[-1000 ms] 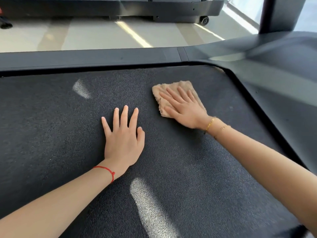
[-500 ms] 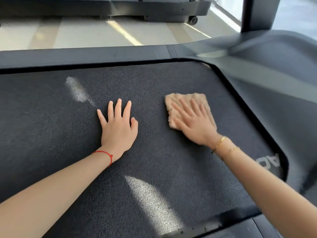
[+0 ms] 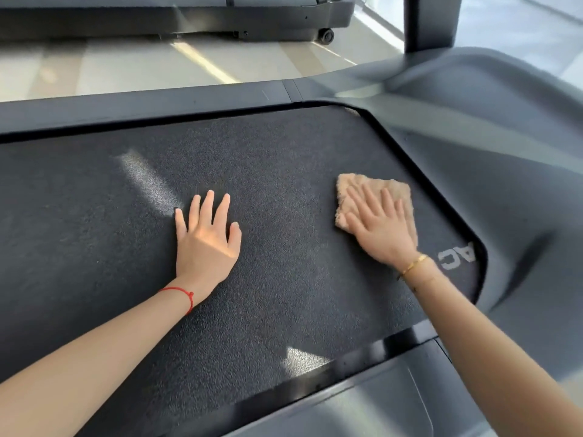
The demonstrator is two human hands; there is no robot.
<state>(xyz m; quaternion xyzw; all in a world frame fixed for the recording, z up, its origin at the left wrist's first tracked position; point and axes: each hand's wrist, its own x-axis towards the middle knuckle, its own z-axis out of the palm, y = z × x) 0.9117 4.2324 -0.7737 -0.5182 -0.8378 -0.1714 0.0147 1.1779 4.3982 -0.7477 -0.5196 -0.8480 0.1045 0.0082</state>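
The right hand's fingers [image 3: 367, 197] are straight and slightly spread, lying flat on the cloth [image 3: 373, 180]; the thumb lies along the cloth's left edge; the palm of the right hand [image 3: 383, 230] covers the cloth's near part, so the hand presses it down and pinches nothing. The cloth is tan and fuzzy, roughly square, lying flat on the belt [image 3: 284, 294] near the belt's right end, just beside the curved right edge and well short of the far edge; its far corners show beyond the fingertips. White letters [image 3: 457, 257] sit on the belt just beside the right wrist, toward the near right corner; a gold bracelet [image 3: 413, 264] circles that wrist.

The left hand's fingers [image 3: 208, 206] are straight and spread, flat on bare belt; the left hand [image 3: 206, 244] rests palm down around the middle of the belt, well apart from the cloth; a red string [image 3: 181, 293] is tied at its wrist.

A dark rail [image 3: 157, 102] runs along the belt's far edge; a grey hood [image 3: 504, 152] wraps the right end, with a post [image 3: 432, 23] rising from it; a pale floor [image 3: 157, 64] lies past the rail.
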